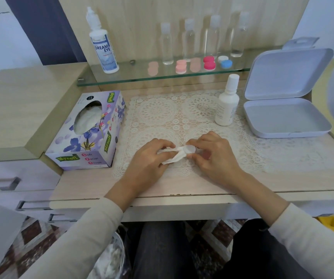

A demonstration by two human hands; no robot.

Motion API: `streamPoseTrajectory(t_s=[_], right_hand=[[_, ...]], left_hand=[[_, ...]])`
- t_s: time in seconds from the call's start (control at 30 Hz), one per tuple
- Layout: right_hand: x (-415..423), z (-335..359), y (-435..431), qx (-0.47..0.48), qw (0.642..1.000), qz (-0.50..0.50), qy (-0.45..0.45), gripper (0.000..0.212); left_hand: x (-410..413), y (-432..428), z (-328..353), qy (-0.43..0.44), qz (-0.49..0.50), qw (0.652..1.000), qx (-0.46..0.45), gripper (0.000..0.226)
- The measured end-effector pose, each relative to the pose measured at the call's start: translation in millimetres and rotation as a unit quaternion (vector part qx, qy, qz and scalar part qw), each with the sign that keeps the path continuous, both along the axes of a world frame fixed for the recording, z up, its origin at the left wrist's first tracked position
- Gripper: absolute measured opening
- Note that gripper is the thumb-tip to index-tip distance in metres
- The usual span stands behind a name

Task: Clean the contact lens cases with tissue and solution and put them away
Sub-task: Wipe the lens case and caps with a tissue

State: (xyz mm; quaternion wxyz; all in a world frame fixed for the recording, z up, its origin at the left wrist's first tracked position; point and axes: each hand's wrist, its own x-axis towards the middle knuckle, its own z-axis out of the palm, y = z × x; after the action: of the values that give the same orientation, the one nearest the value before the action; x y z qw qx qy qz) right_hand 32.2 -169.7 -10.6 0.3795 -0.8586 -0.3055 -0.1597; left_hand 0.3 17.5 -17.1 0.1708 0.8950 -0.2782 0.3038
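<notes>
Over our lap (pixel 162 248), our left hand (pixel 152 158) is pinching a tissue (pixel 175 158) against the white lens case (pixel 190 149) our right hand (pixel 214 156) is gripping above the lace mat (pixel 162 117), so we are likely working mid-wipe, with three coloured cases (pixel 209 65) waiting on the glass shelf (pixel 134 77) and the white box (pixel 282 121) lying open.

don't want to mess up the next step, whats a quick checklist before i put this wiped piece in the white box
1. Left hand grips the tissue: ok.
2. Right hand pinches the white case piece: ok.
3. Piece clean and dry inside: cannot tell, too small to see.
4. White box open, with its lid up: ok.
5. Small solution bottle capped and upright beside the box: ok.
6. All cases put away: not ok, the red case and others sit on the glass shelf.
</notes>
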Motion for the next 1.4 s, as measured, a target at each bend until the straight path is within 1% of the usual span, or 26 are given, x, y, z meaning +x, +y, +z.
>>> streamPoseTrajectory(t_s=[0.1,0.23,0.37,0.5,0.67,0.8,0.87,1.0,1.13,1.23,1.3,1.4], right_hand=[[0.9,-0.2,0.4,-0.005,1.0,0.001,-0.003,0.021],[0.6,-1.3,1.5,-0.007,1.0,0.005,-0.004,0.023],[1.0,0.1,1.3,-0.002,1.0,-0.004,-0.001,0.021],[-1.3,0.7,1.9,-0.006,1.0,0.0,0.0,0.02],[-0.6,0.2,0.8,-0.007,1.0,-0.002,0.005,0.016],[-1.0,2.1,0.4,-0.01,1.0,-0.011,0.014,0.016],[0.0,2.3,0.4,-0.013,1.0,-0.013,0.018,0.017],[0.6,1.0,0.8,-0.022,1.0,0.002,0.018,0.012],[-0.1,1.2,1.4,-0.024,1.0,0.007,0.01,0.01],[0.3,1.2,1.2,-0.022,1.0,0.009,0.006,0.009],[0.2,1.4,0.9,-0.019,1.0,0.01,0.009,0.008],[0.0,1.6,0.7,-0.018,1.0,0.006,0.016,0.007]], left_hand=[[1.0,0.8,-1.2,0.004,0.004,1.0,-0.013,0.018],[-0.5,-0.1,-1.5,0.015,0.011,0.999,-0.03,0.02],[-3.3,0.6,-0.2,0.003,0.002,0.997,-0.079,0.009],[-6.2,-2.1,2.0,-0.022,0.015,0.994,-0.104,0.015],[-5.6,-3.8,1.4,-0.008,0.007,0.997,-0.08,0.02],[-1.7,-1.2,-2.3,0.031,0.007,0.997,-0.07,0.023],[0.4,0.3,-3.6,0.04,0.013,0.998,-0.056,0.022],[0.7,1.5,-2.8,0.052,0.022,0.998,-0.037,0.019],[0.1,-0.1,-0.9,0.058,0.016,0.997,-0.038,0.019],[0.4,0.0,-1.4,0.074,0.011,0.996,-0.047,0.014],[-0.2,0.4,-1.2,0.076,0.01,0.996,-0.051,0.013],[-0.8,1.1,-1.7,0.058,0.014,0.997,-0.042,0.017]])
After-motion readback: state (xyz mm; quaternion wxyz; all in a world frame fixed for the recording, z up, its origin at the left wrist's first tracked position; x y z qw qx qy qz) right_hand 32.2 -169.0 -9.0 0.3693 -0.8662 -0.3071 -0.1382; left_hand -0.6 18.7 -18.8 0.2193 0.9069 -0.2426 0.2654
